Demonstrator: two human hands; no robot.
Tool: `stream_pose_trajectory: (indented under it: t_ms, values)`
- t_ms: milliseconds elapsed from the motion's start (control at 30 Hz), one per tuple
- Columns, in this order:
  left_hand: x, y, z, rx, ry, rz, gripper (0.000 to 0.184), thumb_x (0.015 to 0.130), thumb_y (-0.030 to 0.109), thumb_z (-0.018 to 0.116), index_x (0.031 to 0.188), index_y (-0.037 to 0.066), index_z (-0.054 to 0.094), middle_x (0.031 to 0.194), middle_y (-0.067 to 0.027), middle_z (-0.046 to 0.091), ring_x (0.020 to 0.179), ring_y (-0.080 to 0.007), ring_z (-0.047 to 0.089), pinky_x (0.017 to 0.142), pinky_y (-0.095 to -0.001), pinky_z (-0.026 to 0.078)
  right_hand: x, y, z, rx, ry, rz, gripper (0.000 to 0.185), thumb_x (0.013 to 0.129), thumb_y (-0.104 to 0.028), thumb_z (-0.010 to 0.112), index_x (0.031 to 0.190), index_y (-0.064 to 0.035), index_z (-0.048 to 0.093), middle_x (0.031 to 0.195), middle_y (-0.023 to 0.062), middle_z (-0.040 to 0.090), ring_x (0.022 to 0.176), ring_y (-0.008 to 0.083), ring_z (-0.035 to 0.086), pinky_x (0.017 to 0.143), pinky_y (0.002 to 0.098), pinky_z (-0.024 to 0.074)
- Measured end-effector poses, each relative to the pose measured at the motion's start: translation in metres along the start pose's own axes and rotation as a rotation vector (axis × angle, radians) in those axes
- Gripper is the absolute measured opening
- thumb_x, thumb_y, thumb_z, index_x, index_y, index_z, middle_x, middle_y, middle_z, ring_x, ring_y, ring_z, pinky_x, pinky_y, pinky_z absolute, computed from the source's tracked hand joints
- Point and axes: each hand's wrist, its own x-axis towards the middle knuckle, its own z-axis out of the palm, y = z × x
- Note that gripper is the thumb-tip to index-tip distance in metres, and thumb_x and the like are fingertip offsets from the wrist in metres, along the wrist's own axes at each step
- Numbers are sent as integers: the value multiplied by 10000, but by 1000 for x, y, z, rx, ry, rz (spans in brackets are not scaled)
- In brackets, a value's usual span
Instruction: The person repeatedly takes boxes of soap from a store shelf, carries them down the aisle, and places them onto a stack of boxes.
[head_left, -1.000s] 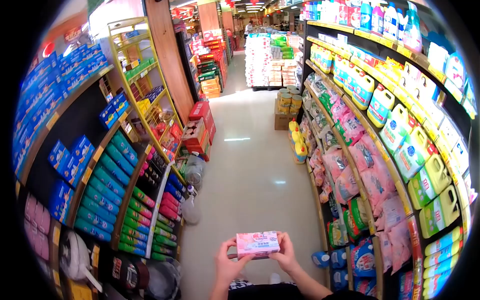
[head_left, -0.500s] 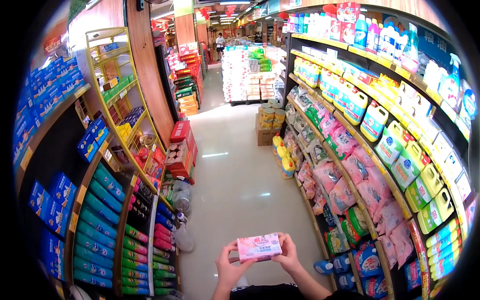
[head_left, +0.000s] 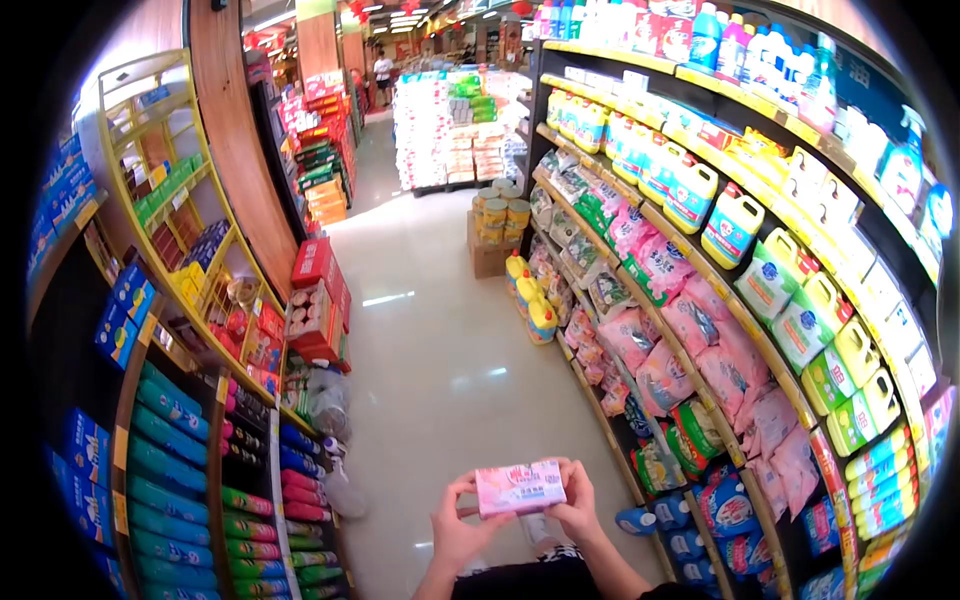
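Observation:
Low in the head view, a pink-and-white boxy pack (head_left: 520, 488) with printed lettering is held level in front of my body, its broad printed face upward. My left hand (head_left: 459, 522) grips its left end, thumb along the near edge and fingers round the far side. On the opposite end, my right hand (head_left: 576, 508) is closed round it in the same way. The underside of the pack and some fingertips are hidden. Below it, part of a shoe and dark clothing show.
Shelves on the right carry detergent jugs (head_left: 690, 197), pink bags (head_left: 665, 375) and spray bottles (head_left: 905, 160). Teal packs (head_left: 165, 455) fill the left shelves. Along the aisle floor (head_left: 440, 400) stand red boxes (head_left: 318, 300), yellow bottles (head_left: 540, 318) and a carton (head_left: 490, 257). A person (head_left: 383, 75) stands far off.
My view has turned right and slightly down, so the shelves and aisle sit further left. Both hands still hold the pack, its far edge now a little less tilted, and a shoe shows below.

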Motion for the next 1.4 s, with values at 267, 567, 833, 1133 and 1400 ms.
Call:
stream_pose_trajectory:
  t_ms: [267,567,833,1133,1400]
  values:
    - [81,17,42,25,120,80,531,643,104,857,1009,38,479,1228,-168,562,1072,-228,602,761,-336,584,100,-17,-34,55,-94,-56,413,553,64,572,887,-86,383,1165,171,477,1086,223,479,968,340,364]
    - [129,5,62,19,306,108,543,622,75,863,1007,28,482,1220,-193,556,1063,-244,604,744,-335,590,182,-16,-56,58,-323,-9,386,615,86,567,896,-75,357,1192,159,440,1116,214,460,972,341,368]
    - [170,-4,65,61,427,83,560,618,66,862,1032,22,488,1210,-191,558,1066,-235,596,748,-328,588,238,-7,-53,129,-382,93,401,604,65,587,897,-83,357,1179,154,450,1067,199,464,947,318,379]
    - [249,-29,31,-15,386,71,546,629,60,855,1029,28,485,1210,-180,562,1062,-224,596,741,-341,586,310,28,-32,84,-373,62,376,655,74,578,902,-90,347,1187,141,416,1108,193,431,982,336,345]
    - [316,-26,-25,6,245,63,567,631,17,841,1057,35,467,1214,-177,543,1104,-237,570,754,-330,578,352,51,9,41,-269,1,354,679,68,560,912,-87,344,1199,147,401,1121,197,414,992,343,329]
